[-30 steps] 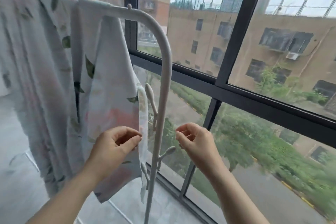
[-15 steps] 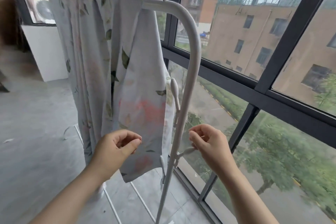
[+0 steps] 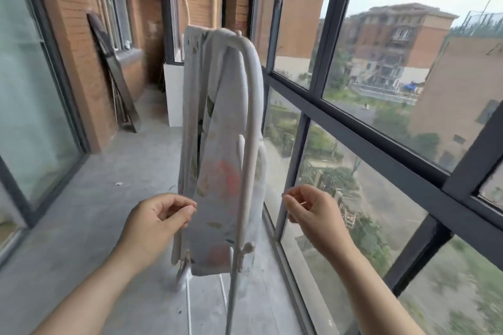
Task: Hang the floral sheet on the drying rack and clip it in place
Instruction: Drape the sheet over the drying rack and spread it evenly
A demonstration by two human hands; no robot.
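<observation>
The floral sheet (image 3: 217, 128) hangs folded over the top bar of the white drying rack (image 3: 251, 106), which I see end-on. Its lower hem falls close to the rack's feet. My left hand (image 3: 160, 221) is raised with curled fingers, thumb against forefinger, right at the sheet's left edge; no fabric shows between the fingertips. My right hand (image 3: 310, 209) is also raised and curled. It holds nothing and stays clear of the rack's upright, to its right. No clip is in view.
Small white pegs (image 3: 248, 247) stick out from the rack's upright. A dark-framed window wall (image 3: 364, 141) runs close along the right. A dark board (image 3: 114, 68) leans on the brick wall at the left, and grey concrete floor (image 3: 109, 198) lies between them.
The view has swung round from the rack's side to its end, and the rack looks farther off. My left hand has come off the sheet's front to its edge. My right hand has drifted right, away from the upright.
</observation>
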